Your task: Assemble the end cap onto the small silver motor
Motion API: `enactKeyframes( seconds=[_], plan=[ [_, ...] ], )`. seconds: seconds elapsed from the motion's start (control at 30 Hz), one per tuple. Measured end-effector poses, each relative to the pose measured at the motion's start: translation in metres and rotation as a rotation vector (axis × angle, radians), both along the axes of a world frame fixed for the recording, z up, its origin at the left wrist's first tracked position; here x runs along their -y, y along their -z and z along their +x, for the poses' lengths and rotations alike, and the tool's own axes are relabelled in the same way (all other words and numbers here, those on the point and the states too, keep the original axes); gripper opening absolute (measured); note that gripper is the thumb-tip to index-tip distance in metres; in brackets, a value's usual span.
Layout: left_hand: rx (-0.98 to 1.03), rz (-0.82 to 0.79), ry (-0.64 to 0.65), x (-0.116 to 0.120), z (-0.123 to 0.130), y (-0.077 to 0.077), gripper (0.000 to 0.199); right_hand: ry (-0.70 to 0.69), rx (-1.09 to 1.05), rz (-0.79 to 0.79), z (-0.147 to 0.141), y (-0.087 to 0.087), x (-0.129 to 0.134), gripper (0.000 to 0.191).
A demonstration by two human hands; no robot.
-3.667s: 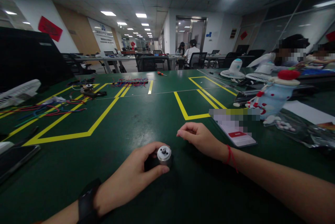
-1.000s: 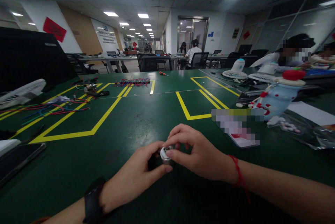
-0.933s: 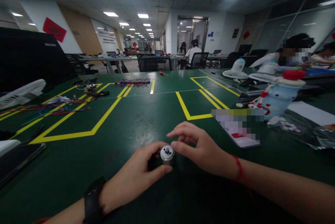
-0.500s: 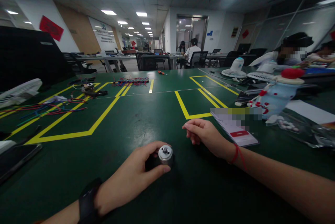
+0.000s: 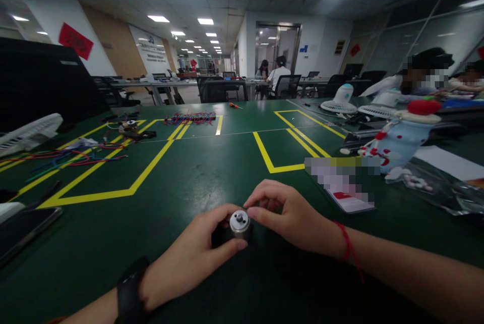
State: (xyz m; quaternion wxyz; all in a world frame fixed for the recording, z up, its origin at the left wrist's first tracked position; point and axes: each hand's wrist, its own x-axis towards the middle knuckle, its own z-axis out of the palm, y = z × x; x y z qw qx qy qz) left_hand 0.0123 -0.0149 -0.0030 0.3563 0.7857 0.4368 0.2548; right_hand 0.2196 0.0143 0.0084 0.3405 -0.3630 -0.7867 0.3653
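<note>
"What do we have on the left?"

"A black monitor point(image 5: 45, 79) at the far left, a dark phone point(image 5: 30, 235) at the near left, and loose wires point(image 5: 81, 156) on the green table point(image 5: 200, 162)."

"And our left hand point(image 5: 192, 248)?"

"It's on the near side, a black watch point(image 5: 130, 288) at its wrist. Its thumb and fingers are wrapped around the motor point(image 5: 240, 227)."

"Where does that leave the motor?"

"Near us, between our two hands, upright with its shaft up. Its foot is too dark for us to say whether it meets the table."

"Then our right hand point(image 5: 283, 213)?"

"Just right of the motor, fingers curled, with thumb and forefinger tips by the rim. We can't tell whether they touch it or pinch anything small."

"What else do we see further right?"

"A second phone point(image 5: 353, 203), partly blurred out, then a pale blue cup point(image 5: 404, 142) with a red top, and a clear bag point(image 5: 449, 195) on its near side."
</note>
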Motion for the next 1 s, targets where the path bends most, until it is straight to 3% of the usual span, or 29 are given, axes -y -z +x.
enactKeyframes(
  seconds=[0.13, 0.33, 0.5, 0.67, 0.87, 1.0],
  plan=[
    [0.008, 0.006, -0.003, -0.001, 0.001, 0.001, 0.028, -0.023, 0.031, 0.085, -0.007, -0.006, 0.008, 0.01],
    [-0.002, -0.009, 0.014, 0.0, 0.002, -0.002, 0.03, 0.015, -0.008, 0.02, 0.002, -0.003, -0.005, 0.016],
    [-0.011, 0.01, -0.02, 0.002, 0.002, 0.0, 0.03, -0.062, 0.029, 0.063, -0.005, -0.004, -0.003, 0.015],
    [-0.01, -0.003, -0.007, 0.001, 0.002, -0.002, 0.029, -0.002, -0.032, 0.079, 0.002, -0.006, -0.01, 0.014],
    [0.018, -0.031, 0.019, 0.001, 0.001, -0.004, 0.034, -0.285, 0.303, 0.123, 0.032, 0.005, -0.023, 0.014],
    [0.014, -0.043, 0.027, 0.001, 0.0, -0.004, 0.036, -0.342, 0.367, 0.139, 0.036, 0.007, -0.024, 0.016]
  ],
)
